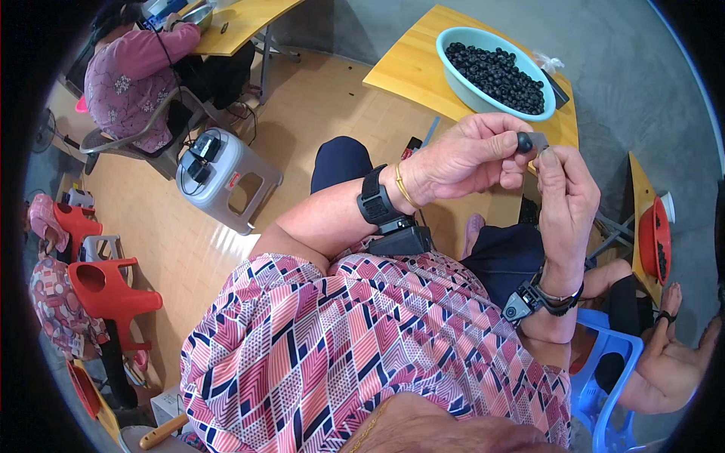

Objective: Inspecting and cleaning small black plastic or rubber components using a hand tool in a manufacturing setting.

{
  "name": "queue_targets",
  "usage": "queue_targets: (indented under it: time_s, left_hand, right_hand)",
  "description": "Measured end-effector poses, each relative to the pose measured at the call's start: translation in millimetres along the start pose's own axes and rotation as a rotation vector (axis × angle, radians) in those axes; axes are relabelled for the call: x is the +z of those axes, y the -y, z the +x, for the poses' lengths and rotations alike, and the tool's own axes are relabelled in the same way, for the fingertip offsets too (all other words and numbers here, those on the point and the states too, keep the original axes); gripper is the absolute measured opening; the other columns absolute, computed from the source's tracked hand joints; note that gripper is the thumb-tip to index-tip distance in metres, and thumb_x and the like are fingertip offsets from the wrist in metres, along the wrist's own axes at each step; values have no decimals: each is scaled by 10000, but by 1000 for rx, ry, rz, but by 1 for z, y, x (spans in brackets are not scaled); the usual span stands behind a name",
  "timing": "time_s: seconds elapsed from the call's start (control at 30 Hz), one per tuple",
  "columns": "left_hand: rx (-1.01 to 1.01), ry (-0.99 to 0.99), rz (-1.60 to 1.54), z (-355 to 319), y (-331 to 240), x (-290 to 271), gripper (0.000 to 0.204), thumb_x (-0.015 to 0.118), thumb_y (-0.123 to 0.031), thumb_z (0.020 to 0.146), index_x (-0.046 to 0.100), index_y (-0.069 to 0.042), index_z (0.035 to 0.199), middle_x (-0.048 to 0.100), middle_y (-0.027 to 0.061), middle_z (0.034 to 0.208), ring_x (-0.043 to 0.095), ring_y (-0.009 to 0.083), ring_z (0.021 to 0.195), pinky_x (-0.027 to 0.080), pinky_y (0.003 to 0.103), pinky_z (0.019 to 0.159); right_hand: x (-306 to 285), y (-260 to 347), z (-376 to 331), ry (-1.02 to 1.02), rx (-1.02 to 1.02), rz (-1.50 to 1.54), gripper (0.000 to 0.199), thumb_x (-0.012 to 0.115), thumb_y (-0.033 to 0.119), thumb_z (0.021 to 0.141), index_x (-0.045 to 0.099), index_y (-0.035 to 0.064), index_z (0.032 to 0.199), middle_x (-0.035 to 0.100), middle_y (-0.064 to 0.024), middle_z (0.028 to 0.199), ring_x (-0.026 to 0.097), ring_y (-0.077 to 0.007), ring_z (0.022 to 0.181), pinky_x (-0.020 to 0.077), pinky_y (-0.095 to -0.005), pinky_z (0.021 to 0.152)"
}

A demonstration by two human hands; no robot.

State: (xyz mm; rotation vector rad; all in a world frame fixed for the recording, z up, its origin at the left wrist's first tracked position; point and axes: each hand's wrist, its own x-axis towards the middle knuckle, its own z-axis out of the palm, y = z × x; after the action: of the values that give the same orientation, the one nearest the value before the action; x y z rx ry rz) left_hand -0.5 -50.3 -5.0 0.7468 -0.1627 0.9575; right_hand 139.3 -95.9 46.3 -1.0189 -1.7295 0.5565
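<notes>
A person in a pink, navy and white geometric-print top is looking down at their own two hands, raised above the lap. The left hand (pixel 472 155), wearing a black strapped wrist device and a thin gold bangle, is pinching a small round black bead (pixel 524 142) between thumb and fingertips, fingers closed snugly on it. The right hand (pixel 565 200), also wearing a black wrist device, is rising from below with its fingers closed around a small flat grey metal piece (pixel 539 140), which is touching the bead. Just beyond the hands, a smooth yellow wooden worktop (pixel 408 68) is carrying a pale teal plastic basin (pixel 461 84) near its far edge, heaped with glossy black beads (pixel 498 74). Farther left, a grey plastic stool (pixel 234 181) is standing on the wooden floor.
</notes>
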Motion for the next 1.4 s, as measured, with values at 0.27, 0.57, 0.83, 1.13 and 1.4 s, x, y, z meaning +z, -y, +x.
queue_targets:
  time_s: [0.27, 0.57, 0.83, 1.13, 1.4]
  left_hand:
    - [22, -2, 83, 0, -2, -1, 227, 511, -199, 862, 529, -26, 1008, 495, 48, 768, 475, 139, 637, 417, 249, 587]
    - [27, -9, 88, 1, 1, -2, 228, 517, -194, 858, 529, -27, 1013, 499, 47, 759, 492, 150, 660, 435, 264, 610]
    - [36, -23, 119, 0, 1, -1, 230, 528, -188, 851, 534, -16, 1003, 513, 46, 752, 518, 157, 667, 463, 281, 625]
    - [37, -113, 226, 0, 1, -2, 227, 544, -171, 840, 548, 0, 989, 556, 50, 759, 532, 123, 641, 492, 263, 608]
    - [-32, 11, 84, -2, -4, -3, 198, 516, -148, 858, 550, 17, 963, 535, 54, 776, 534, 132, 655, 504, 290, 641]
  right_hand:
    - [1, 7, 1, 44, 44, -1, 170, 459, 134, 890, 524, 1, 807, 445, 31, 685, 352, -25, 622, 283, -171, 532]
    - [1, 16, 3, 62, -1, -42, 197, 439, 115, 892, 555, -20, 807, 598, -50, 664, 565, -81, 584, 429, -207, 528]
    - [3, 8, -2, 66, 30, 9, 166, 464, 136, 889, 532, 3, 816, 464, 33, 668, 372, -34, 605, 304, -186, 524]
    - [6, 0, -4, 120, -96, -103, 161, 442, 82, 884, 538, -16, 801, 574, -43, 656, 528, -81, 581, 419, -219, 533]
    - [3, -23, -8, 181, -69, 291, 178, 446, 153, 901, 512, 14, 812, 493, 15, 674, 423, -44, 578, 350, -190, 502]
